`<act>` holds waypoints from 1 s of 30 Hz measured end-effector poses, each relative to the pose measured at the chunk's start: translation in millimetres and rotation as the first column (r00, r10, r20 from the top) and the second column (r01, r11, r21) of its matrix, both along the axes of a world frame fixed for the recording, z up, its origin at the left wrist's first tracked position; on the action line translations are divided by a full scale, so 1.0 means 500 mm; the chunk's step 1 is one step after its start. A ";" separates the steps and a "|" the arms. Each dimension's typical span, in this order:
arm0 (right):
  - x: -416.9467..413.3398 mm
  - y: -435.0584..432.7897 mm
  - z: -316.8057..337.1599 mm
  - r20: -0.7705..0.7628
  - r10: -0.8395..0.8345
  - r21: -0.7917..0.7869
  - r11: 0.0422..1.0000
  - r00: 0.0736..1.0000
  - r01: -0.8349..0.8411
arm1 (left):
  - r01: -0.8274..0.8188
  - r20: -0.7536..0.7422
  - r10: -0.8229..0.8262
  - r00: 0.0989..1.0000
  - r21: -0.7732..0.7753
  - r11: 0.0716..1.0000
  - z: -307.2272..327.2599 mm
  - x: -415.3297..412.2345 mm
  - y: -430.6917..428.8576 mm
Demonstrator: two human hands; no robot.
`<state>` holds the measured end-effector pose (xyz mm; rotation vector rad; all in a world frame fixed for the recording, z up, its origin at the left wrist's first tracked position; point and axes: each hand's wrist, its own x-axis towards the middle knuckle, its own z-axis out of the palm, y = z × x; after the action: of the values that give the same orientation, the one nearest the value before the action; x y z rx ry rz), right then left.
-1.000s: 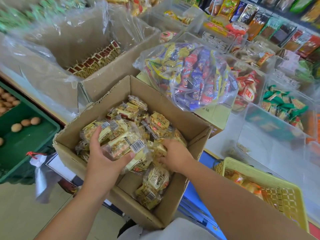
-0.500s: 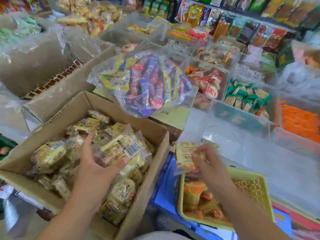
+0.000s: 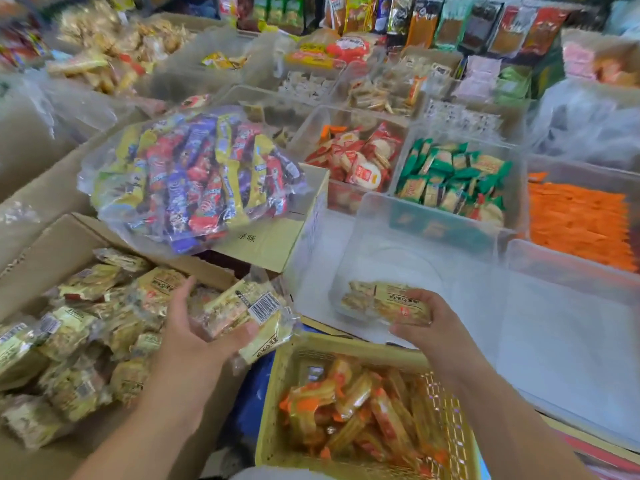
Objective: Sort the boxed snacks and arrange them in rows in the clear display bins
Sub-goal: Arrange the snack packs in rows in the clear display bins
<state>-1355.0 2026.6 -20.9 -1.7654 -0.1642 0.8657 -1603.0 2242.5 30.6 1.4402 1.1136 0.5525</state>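
Observation:
A cardboard box at the left holds several yellow snack packs in clear wrap. My left hand grips a bundle of these packs over the box's right edge, barcode facing up. My right hand holds one yellow pack low inside a clear display bin, at its near left corner. The rest of that bin's floor is bare.
A yellow basket of orange-wrapped snacks sits below my hands. A clear bag of mixed bars lies on a carton behind the box. Filled clear bins with red, green and orange snacks stand behind; another clear bin is at right.
My right hand carried a yellow pack out of the cardboard box, over the yellow basket and down into the clear bin. My left hand lifted its bundle rightwards to the box's edge.

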 end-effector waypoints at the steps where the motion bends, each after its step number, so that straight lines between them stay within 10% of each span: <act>1: 0.022 0.001 -0.011 -0.004 -0.008 -0.004 1.000 1.000 0.008 | -0.003 -0.017 0.003 1.000 -0.001 1.000 -0.003 0.014 -0.005; 16: 0.219 0.172 -0.192 -0.210 0.079 -0.138 0.984 0.975 -0.110 | -0.016 -0.128 0.009 0.992 -0.053 0.998 -0.072 0.142 -0.003; 23: 0.236 0.188 -0.264 0.048 0.504 -0.561 0.728 0.862 -0.395 | -0.055 -0.146 0.048 0.988 -0.051 0.997 -0.072 0.150 -0.016; 30: 0.235 0.200 -0.274 0.108 0.735 -0.537 0.610 0.669 -0.583 | -0.096 -0.094 0.083 0.992 -0.148 0.984 -0.077 0.143 -0.028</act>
<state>-1237.7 2126.6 -157.8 -2.3449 -0.9771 1.2121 -1531.6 2228.6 -8.2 1.2966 1.2677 0.4607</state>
